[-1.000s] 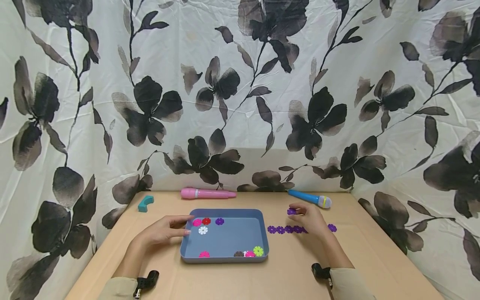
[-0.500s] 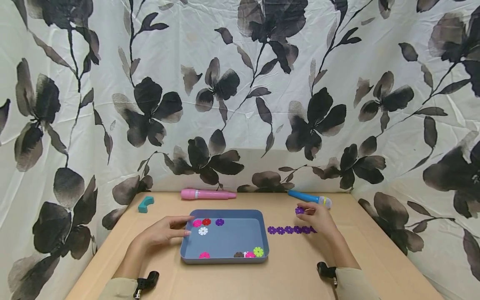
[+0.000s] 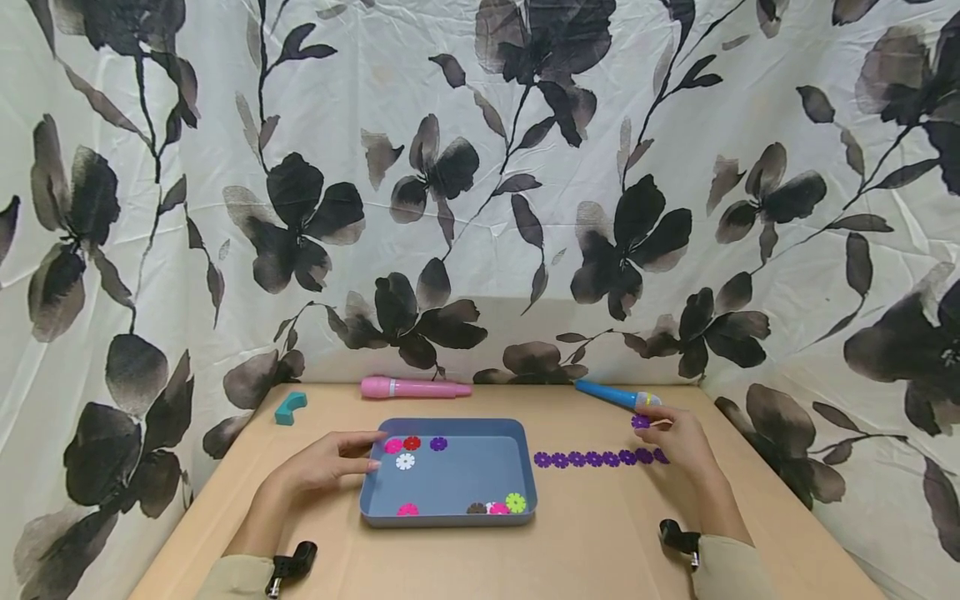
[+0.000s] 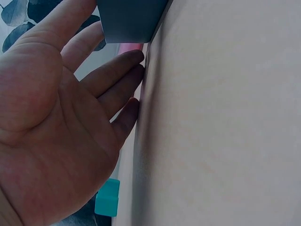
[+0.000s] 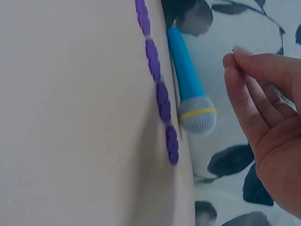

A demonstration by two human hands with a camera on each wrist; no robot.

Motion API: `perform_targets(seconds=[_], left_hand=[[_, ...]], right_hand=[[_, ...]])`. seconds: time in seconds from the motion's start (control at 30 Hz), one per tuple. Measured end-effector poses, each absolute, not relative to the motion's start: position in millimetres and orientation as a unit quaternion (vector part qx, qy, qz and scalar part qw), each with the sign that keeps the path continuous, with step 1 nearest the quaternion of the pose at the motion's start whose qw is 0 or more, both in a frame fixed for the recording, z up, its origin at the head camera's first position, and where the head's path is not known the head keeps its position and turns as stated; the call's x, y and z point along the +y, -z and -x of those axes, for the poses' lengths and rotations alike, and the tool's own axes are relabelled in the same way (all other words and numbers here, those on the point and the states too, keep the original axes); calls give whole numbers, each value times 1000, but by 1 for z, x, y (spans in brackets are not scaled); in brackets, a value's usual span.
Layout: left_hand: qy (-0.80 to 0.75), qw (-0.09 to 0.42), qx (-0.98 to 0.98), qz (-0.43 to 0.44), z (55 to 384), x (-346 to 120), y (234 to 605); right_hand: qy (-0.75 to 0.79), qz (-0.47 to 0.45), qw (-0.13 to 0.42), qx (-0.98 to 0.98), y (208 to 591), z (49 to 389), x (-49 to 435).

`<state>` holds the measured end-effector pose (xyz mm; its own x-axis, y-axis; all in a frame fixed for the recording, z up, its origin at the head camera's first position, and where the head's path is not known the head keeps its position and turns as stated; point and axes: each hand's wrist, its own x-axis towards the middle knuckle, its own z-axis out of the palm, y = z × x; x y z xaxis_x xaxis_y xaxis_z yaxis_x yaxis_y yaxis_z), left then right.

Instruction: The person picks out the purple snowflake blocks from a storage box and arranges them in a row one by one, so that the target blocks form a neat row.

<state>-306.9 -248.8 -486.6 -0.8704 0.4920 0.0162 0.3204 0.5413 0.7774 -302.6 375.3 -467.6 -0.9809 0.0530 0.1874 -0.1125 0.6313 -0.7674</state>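
Note:
My right hand (image 3: 678,437) pinches a purple flower-shaped disc (image 3: 640,422) between thumb and fingertips, above the table. Just below it runs a straight row of several like purple discs (image 3: 594,459), its right end partly behind the hand. In the right wrist view the fingertips meet and the pinched disc is hidden. My left hand (image 3: 326,461) rests at the left rim of a blue-grey tray (image 3: 450,521), index finger and thumb at the edge, other fingers stretched out. Inside lie loose discs, among them a purple one (image 3: 438,444), a white one (image 3: 405,461) and a lime green one (image 3: 516,502).
A pink toy microphone (image 3: 416,388) lies behind the tray. Near the right hand, at the table's back edge, lies a blue toy microphone (image 3: 607,393). A teal arch-shaped block (image 3: 291,408) sits at back left. Floral cloth (image 3: 525,250) hangs behind the table.
My right hand has moved to the right along the row with the purple disc in its fingertips, uncovering more of the row. The left hand and tray stay put.

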Motion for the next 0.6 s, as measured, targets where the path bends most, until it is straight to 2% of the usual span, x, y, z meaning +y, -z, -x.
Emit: perform_targets(seconds=[0.6], left_hand=[[-422,97,868,-243,308,-251,487]], right_hand=[[-397,43,104,-911,483,299,399]])
